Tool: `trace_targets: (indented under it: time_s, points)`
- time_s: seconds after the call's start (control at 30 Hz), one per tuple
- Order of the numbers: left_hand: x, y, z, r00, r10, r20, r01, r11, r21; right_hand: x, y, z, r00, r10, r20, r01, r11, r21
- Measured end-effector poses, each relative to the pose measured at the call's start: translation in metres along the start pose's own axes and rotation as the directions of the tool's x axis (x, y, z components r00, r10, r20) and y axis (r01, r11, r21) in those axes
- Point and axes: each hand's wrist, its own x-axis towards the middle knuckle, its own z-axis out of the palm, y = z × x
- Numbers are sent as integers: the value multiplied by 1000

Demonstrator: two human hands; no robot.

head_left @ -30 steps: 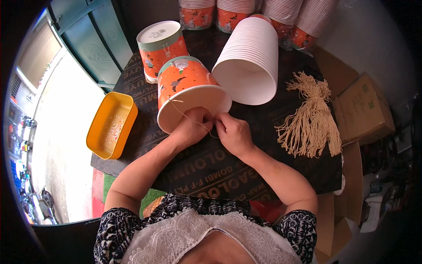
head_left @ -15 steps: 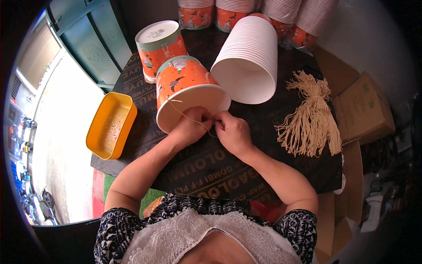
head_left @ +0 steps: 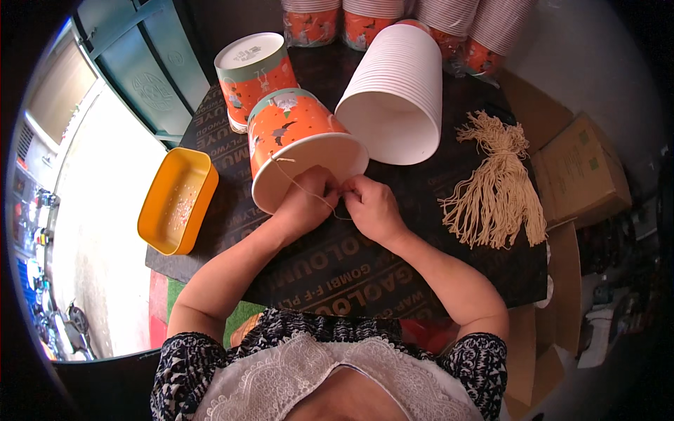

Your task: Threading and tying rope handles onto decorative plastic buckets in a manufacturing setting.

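An orange paper bucket (head_left: 298,130) with a grey-green band and dark printed figures lies tilted on the table, its white mouth toward me. A thin cream cord (head_left: 300,185) is knotted at the left of its rim and loops down across my left wrist. My left hand (head_left: 307,199) reaches into the mouth, closed at the lower right rim. Against its fingertips my right hand (head_left: 371,209) pinches at the rim, with the cord running to it. Both sets of fingertips meet, and the exact spot between them is hidden.
Behind the bucket stands an upside-down orange bucket (head_left: 254,81). A white nested stack of buckets (head_left: 393,91) lies to the right, near a bundle of cream cords (head_left: 495,186). At left sits a yellow tub (head_left: 179,203) with small bits inside. Wrapped bucket stacks (head_left: 372,21) line the back; a carton (head_left: 586,172) is right.
The hands stay together at the rim with only a slight shift of the fingers. The bucket has barely moved, and the rest looks the same.
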Motion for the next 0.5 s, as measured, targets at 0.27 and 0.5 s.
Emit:
trace_targets:
  time_s: [0.27,0.5]
  points:
    - [1,-3,-4,997,-52,62,48,997,62,5,0,-3,995,65,69,-72,992,105]
    - [2,-6,-5,973,-149,177,153,988,-12,8,6,-2,995,76,60,-88,966,242]
